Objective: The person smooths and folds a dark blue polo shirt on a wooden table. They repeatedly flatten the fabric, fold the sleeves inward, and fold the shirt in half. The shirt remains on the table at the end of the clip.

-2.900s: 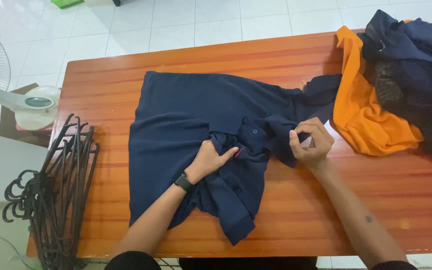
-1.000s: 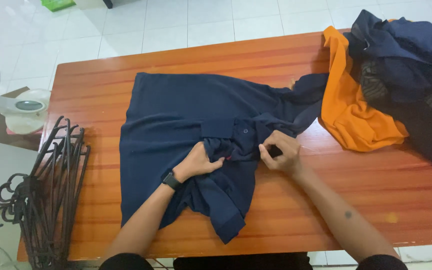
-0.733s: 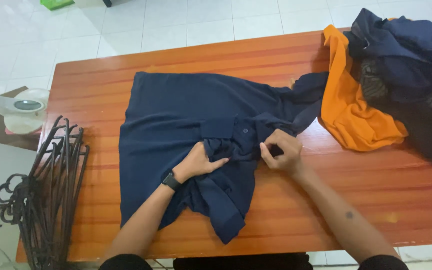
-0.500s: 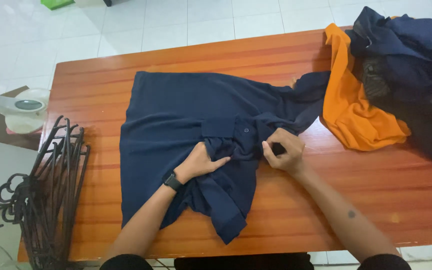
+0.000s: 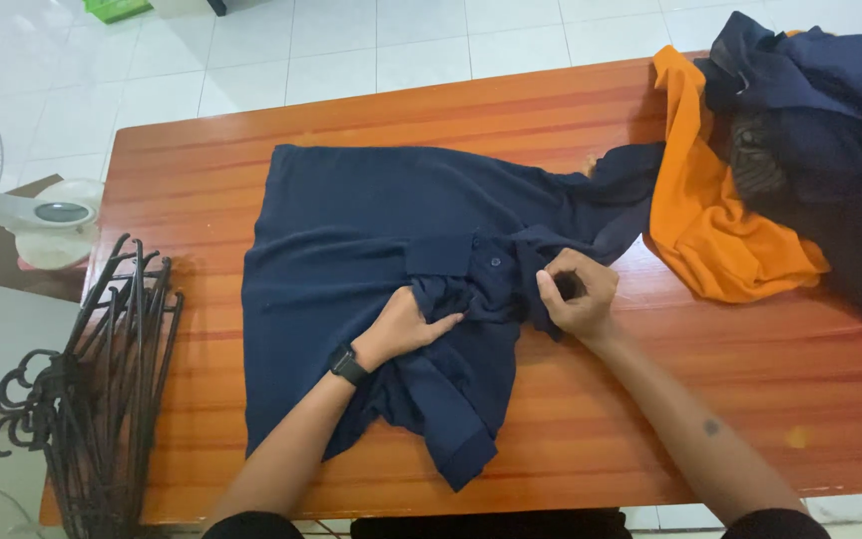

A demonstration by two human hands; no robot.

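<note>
Left hand (image 5: 406,326): pressed flat on the navy shirt (image 5: 351,250)
Right hand (image 5: 576,297): pinching its collar fabric — fingers curled
Table (image 5: 591,419): orange cloth (image 5: 715,230), hangers (image 5: 102,379)

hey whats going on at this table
A person is working on a dark blue shirt spread across a wooden table. The left hand presses on the bunched fabric near the collar, while the right hand pinches a fold of the same shirt. A heap of clothes, orange and dark blue, sits at the table's far right. A bundle of black hangers rests at the left edge, with a fan on the floor beyond.
</note>
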